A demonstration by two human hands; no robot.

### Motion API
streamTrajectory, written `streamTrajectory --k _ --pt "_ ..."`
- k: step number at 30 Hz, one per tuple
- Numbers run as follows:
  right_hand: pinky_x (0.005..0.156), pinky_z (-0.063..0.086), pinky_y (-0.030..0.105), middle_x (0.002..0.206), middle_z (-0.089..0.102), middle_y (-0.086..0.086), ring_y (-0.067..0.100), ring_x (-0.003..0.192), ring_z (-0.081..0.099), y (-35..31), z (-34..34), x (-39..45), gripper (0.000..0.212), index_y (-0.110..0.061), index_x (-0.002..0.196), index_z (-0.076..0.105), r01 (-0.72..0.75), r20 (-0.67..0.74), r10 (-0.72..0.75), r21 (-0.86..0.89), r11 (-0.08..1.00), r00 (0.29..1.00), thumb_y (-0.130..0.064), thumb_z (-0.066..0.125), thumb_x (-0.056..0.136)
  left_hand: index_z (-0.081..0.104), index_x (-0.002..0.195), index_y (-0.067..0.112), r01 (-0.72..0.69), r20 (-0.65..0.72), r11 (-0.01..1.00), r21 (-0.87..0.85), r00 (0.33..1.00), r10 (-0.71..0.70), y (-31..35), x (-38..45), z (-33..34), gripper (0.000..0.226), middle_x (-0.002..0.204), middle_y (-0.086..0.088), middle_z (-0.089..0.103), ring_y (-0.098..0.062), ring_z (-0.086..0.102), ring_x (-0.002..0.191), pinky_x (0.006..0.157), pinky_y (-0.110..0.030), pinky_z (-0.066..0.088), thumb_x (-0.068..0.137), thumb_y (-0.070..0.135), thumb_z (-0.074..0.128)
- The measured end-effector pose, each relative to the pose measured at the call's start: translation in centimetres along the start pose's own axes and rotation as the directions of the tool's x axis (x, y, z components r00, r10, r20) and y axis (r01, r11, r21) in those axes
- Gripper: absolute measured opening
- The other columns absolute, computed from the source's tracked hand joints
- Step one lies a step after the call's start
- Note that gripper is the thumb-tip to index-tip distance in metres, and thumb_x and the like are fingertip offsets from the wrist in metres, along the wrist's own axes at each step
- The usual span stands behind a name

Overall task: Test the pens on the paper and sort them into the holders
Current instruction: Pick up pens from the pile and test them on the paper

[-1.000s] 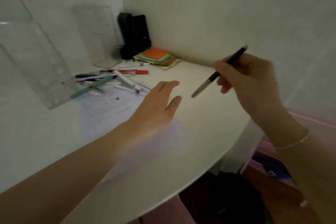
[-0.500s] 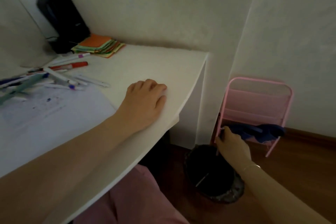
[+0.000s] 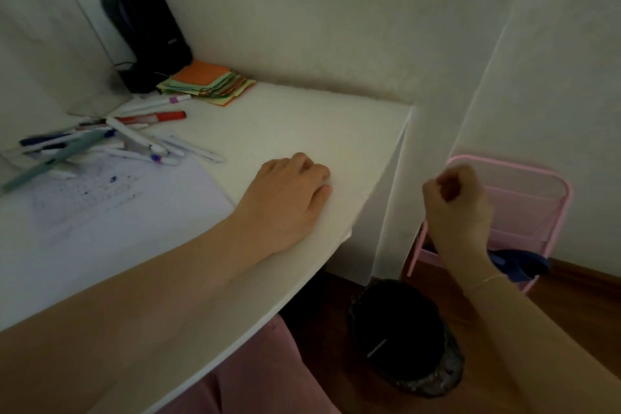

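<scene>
Since half a second ago the right hand (image 3: pixel 458 208) has risen from just above the black bin (image 3: pixel 403 336) at the lower middle of the frame to the level of the table (image 3: pixel 302 121) edge, right of centre; its fingers are curled into a fist with nothing seen in them. A thin light stick, perhaps a pen, lies inside the bin. Left of it, the left hand (image 3: pixel 289 195) has stayed palm down on the table near the edge, fingers bent loosely and holding nothing, just right of the paper (image 3: pixel 111 208), which carries faint scribbles and a few dark ink dots. At the left of the frame the pens (image 3: pixel 131 138) lie in a loose heap, some reaching over the paper's top edge. One clear holder (image 3: pixel 50 54) stands in the upper left. Behind the heap a stack of coloured notes (image 3: pixel 210 82) sits beside a black device (image 3: pixel 151 40) against the wall. A pink rack (image 3: pixel 524 208) stands on the floor behind the right hand.
</scene>
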State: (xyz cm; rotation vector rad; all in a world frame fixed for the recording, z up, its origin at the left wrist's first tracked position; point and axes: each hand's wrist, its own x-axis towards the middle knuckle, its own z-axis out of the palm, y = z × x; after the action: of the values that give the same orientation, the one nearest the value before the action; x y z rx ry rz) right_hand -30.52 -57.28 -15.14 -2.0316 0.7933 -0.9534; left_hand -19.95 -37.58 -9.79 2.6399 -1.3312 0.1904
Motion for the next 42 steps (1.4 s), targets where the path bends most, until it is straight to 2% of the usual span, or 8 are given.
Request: streamTrajectory --k 6,10,14,23,33,36,38,42 --pt "0.063 0.049 0.036 0.068 0.057 0.002 0.024 0.064 0.055 -15.8 3.5 0.8 0.005 -0.012 0.079 0.054 0.463 0.088 -0.496 0.250 0.851 0.864 -0.009 0.058 0.079 0.062 0.108 0.020 0.107 -0.170 0.958 -0.265 0.973 -0.156 -4.9 -3.1 -3.3 0.020 0.111 0.003 0.054 -0.016 0.059 0.088 0.080 -0.031 0.047 0.095 0.020 0.048" --pt "0.087 0.047 0.039 0.101 0.060 0.003 0.024 0.096 0.056 -19.7 11.6 -0.8 0.023 -0.016 0.105 0.059 0.529 0.578 -0.491 0.117 0.840 0.652 -0.011 0.054 0.083 0.065 0.101 0.019 0.303 -0.198 0.942 -0.146 0.924 -0.328 -10.7 -6.9 -4.5 0.015 0.094 0.004 0.051 -0.016 0.057 0.081 0.071 -0.026 0.046 0.091 0.017 0.054" --pt "0.088 0.041 0.034 0.119 0.051 0.008 0.026 0.110 0.049 -22.6 17.8 -3.2 0.030 -0.014 0.123 0.051 0.701 0.729 -0.464 -0.031 0.712 0.504 -0.016 0.048 0.093 0.061 0.105 0.026 0.511 -0.151 0.855 -0.089 0.841 -0.519 -15.4 -10.8 -5.5 0.018 0.082 0.011 0.048 -0.010 0.049 0.070 0.065 -0.022 0.037 0.093 0.025 0.047" --pt "0.078 0.038 0.030 0.116 0.051 0.010 0.026 0.102 0.052 -26.1 24.9 -5.5 0.033 -0.016 0.126 0.047 0.806 0.792 -0.446 -0.096 0.584 0.417 -0.016 0.049 0.093 0.057 0.105 0.030 0.550 -0.220 0.822 -0.145 0.792 -0.569 -19.0 -15.3 -4.7 0.016 0.102 0.010 0.066 -0.014 0.061 0.085 0.073 -0.028 0.047 0.093 0.030 0.045" --pt "0.094 0.036 0.038 0.124 0.041 0.013 0.029 0.113 0.042 -27.1 27.3 -4.6 0.033 -0.011 0.118 0.057 0.833 0.788 -0.355 -0.333 0.441 0.503 -0.031 0.051 0.092 0.053 0.106 0.032 0.499 -0.297 0.840 -0.214 0.786 -0.542 -19.9 -15.7 -3.9 0.016 0.090 0.013 0.062 -0.007 0.055 0.077 0.070 -0.021 0.041 0.094 0.033 0.042" --pt "0.075 0.047 0.028 0.100 0.058 0.010 0.020 0.087 0.056 -29.0 26.0 -4.2 0.030 -0.007 0.102 0.065 0.639 0.765 -0.302 -0.180 0.748 0.568 -0.034 0.060 0.088 0.055 0.099 0.034 0.508 -0.285 0.789 -0.346 0.744 -0.604 -20.2 -15.7 -4.1 0.011 0.069 0.016 0.053 -0.005 0.049 0.062 0.059 -0.014 0.036 0.094 0.035 0.045" --pt "0.053 0.040 0.021 0.074 0.061 0.008 0.013 0.059 0.051 -30.5 24.5 -4.3 0.023 -0.005 0.092 0.066 0.219 0.836 -0.145 0.031 0.975 0.528 -0.026 0.059 0.091 0.056 0.091 0.032 0.484 -0.311 0.721 -0.495 0.676 -0.668 -20.6 -15.6 -4.3 0.013 0.064 0.013 0.053 -0.004 0.050 0.057 0.056 -0.013 0.035 0.094 0.038 0.045" --pt "0.045 0.042 0.018 0.075 0.065 0.011 0.010 0.048 0.049 -31.5 22.8 -5.7 0.017 -0.002 0.089 0.065 -0.218 0.941 -0.137 0.210 0.953 0.309 -0.013 0.053 0.093 0.056 0.088 0.026 0.385 -0.379 0.672 -0.633 0.602 -0.703 -20.6 -15.6 -4.9 0.031 0.069 0.007 0.059 -0.007 0.056 0.065 0.060 -0.023 0.044 0.094 0.048 0.035"
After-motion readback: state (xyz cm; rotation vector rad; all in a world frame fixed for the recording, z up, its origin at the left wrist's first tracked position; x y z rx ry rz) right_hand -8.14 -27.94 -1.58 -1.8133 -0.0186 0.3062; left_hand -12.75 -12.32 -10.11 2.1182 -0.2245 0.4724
